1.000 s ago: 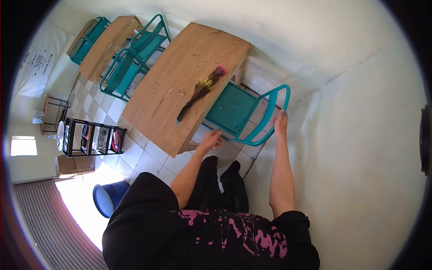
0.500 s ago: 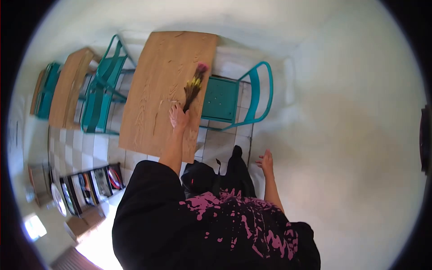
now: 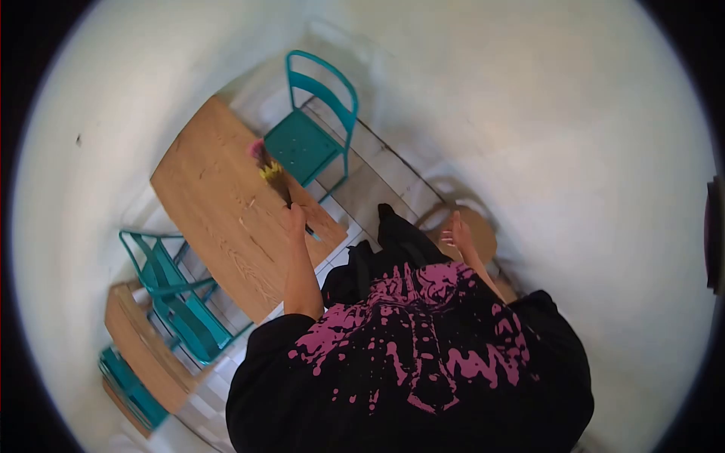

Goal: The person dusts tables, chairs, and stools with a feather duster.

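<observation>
My left hand [image 3: 296, 218] is closed around the lower end of a small bunch of flowers [image 3: 273, 176]. Its heads are pink at the tip and yellow below, above dark stems, and a dark end sticks out below my fist. The bunch is held over the near side of a wooden table [image 3: 215, 181], overlapping its edge in this view. My right hand [image 3: 458, 235] has nothing in it, fingers apart, and overlaps a round brown stool top [image 3: 481, 229] beside my leg.
A teal metal chair [image 3: 306, 143] stands at the table's right side, by the wall. Another teal chair [image 3: 177, 302] is on the opposite side, with a second wooden table [image 3: 143, 340] beyond it. Pale tiles cover the floor [image 3: 361, 189].
My left hand has closed on the flower bunch and lifted it from the tabletop. The view has turned, swinging the furniture leftward and bringing the stool into sight by my right hand.
</observation>
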Demonstrator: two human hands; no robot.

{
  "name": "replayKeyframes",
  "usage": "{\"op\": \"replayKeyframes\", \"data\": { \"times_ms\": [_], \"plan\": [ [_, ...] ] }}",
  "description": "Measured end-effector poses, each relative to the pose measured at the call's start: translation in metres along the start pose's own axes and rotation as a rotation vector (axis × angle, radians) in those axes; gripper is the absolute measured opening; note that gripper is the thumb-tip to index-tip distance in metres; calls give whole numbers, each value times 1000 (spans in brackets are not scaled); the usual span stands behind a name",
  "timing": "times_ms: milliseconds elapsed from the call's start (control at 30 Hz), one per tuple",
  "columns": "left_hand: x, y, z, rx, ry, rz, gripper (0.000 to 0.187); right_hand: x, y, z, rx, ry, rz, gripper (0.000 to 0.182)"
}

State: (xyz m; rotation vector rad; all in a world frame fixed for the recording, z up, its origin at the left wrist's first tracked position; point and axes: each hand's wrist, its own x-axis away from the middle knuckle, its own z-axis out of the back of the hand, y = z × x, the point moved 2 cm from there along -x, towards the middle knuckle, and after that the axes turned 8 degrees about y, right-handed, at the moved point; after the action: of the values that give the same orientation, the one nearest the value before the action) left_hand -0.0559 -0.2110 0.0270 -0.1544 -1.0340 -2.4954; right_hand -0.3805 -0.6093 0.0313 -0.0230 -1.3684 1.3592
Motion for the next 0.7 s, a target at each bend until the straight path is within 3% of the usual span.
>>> {"op": "replayKeyframes", "data": {
  "times_ms": [33,100,167,233,333,367,533,633,700],
  "plan": [
    [12,0,-1,-26,-38,-29,51,10,15,6,-29,34,-31,83],
    [32,-7,-4,-60,89,-31,52,22,49,18,40,12,-73,90],
    [52,-20,-11,-22,16,-58,50,39,76,27,13,49,-104,91],
    [64,-35,-18,12,-49,-83,49,54,103,30,-16,81,-135,80],
    [88,-46,-26,48,-288,-66,59,78,125,37,-49,103,-169,79],
    [105,-44,-25,86,-344,-120,56,88,129,41,-52,86,-158,87],
    [173,-36,-31,114,-633,-299,51,107,189,60,-142,120,-194,74],
    [197,-38,-46,-58,-717,-455,50,114,217,75,-122,154,-212,60],
    [215,-43,-57,-67,-749,-452,49,116,237,82,-131,160,-237,51]
  ]
}}
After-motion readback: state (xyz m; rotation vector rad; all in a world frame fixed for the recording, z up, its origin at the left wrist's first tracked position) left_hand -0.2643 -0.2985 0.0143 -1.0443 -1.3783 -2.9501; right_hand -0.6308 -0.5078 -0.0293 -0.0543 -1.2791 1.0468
